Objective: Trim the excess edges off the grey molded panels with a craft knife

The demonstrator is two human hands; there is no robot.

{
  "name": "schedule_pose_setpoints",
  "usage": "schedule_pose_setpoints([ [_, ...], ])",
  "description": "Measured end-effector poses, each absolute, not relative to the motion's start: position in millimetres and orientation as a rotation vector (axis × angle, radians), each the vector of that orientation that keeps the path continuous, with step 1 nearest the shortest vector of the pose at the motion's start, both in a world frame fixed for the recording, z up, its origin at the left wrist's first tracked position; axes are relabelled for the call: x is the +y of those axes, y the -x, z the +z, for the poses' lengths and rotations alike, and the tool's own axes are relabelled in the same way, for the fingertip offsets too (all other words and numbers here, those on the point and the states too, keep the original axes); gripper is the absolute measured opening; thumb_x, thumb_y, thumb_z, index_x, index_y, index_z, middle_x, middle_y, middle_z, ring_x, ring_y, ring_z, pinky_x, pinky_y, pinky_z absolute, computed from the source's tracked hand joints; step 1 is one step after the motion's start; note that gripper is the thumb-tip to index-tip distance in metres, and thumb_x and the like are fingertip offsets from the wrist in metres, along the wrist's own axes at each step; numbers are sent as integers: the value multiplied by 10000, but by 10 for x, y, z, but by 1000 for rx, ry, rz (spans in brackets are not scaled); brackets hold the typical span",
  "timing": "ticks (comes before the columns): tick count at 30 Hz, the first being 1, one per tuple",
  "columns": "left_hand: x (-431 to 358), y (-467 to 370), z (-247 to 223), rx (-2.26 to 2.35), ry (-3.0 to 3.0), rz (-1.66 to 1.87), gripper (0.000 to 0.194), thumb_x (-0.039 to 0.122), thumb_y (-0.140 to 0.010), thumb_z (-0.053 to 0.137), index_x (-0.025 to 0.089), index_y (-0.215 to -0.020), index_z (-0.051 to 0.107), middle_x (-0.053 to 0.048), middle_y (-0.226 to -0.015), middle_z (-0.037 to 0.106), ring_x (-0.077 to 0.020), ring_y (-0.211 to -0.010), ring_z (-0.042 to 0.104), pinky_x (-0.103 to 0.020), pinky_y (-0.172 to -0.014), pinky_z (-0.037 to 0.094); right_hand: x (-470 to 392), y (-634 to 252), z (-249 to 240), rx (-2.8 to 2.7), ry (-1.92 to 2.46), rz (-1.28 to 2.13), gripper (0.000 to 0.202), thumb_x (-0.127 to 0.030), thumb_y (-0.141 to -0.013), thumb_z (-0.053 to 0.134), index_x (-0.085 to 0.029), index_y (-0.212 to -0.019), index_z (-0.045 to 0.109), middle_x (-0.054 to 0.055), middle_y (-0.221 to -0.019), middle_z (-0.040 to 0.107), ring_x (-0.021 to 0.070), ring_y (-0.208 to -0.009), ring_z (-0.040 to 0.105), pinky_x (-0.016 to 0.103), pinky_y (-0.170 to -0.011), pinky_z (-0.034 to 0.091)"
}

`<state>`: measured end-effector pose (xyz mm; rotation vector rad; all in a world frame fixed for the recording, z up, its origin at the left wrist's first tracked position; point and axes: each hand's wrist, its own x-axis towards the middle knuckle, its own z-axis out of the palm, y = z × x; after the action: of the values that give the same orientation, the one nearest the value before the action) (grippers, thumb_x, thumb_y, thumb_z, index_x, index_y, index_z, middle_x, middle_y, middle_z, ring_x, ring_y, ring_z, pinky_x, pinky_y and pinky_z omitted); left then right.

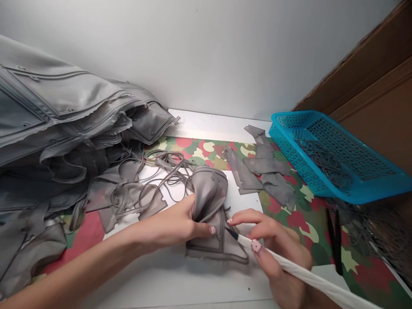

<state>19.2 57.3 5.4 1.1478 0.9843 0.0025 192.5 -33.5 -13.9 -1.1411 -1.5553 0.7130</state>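
My left hand (183, 225) is closed on a grey, flexible rubber-like sheet (210, 191) with raised seams. Its upper part is folded over, and my thumb presses on the front. The lower edge of the sheet curls out to the right. In my right hand (277, 249) is a long, white-wrapped pen-like tool (289, 264) with a dark pointed tip. That tip is at the seam beside my left thumb, but whether it touches I cannot tell. Thin grey strips (164, 167) lie tangled just behind my left hand.
Large grey sheets (71, 98) are heaped at the left. Flat grey offcuts (257, 167) lie on the camouflage-patterned cover (206, 148). A blue perforated basket (325, 189) with thin grey scraps stands at the right, near a brown cardboard panel (376, 98). A pale wall closes off the back.
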Motion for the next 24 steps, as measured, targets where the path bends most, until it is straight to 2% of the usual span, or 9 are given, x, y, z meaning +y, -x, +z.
schedule_pose_setpoints([
  [9,529,-245,45,945,-1163,176,387,389,-701,640,175,-1005,532,-23,-991,616,-244,-993,552,-309,-805,456,-322,-2002,-168,-1284,1225,1117,141,-200,-842,451,-212,-709,496,14,-797,623,150,-743,555,239,-631,416],
  [13,504,-255,-18,1096,-1250,147,435,421,-692,631,137,-1003,521,-67,-989,610,-285,-983,549,-357,-791,456,-261,-1989,-156,-1122,1239,1381,163,-254,-836,466,-202,-684,492,20,-813,616,155,-808,539,243,-703,414],
  [17,500,-292,-7,1089,-1200,186,413,368,-699,630,141,-1020,504,-65,-1010,606,-271,-989,553,-334,-778,464,-236,-1966,-154,-884,1255,1621,162,-265,-822,484,-188,-679,487,31,-853,601,148,-787,543,242,-672,436],
  [20,502,-312,15,1080,-1172,201,373,320,-703,629,137,-1002,503,-59,-987,612,-254,-974,565,-317,-781,465,-237,-1964,-169,-797,1249,1682,169,-271,-827,487,-186,-682,495,21,-850,588,141,-754,556,253,-674,452],
  [24,505,-297,-7,1147,-1218,175,427,353,-692,632,132,-1028,487,-89,-1042,608,-284,-1006,556,-368,-822,456,-233,-1975,-180,-773,1267,1618,169,-263,-831,495,-195,-680,528,14,-833,608,148,-772,567,255,-682,484],
])
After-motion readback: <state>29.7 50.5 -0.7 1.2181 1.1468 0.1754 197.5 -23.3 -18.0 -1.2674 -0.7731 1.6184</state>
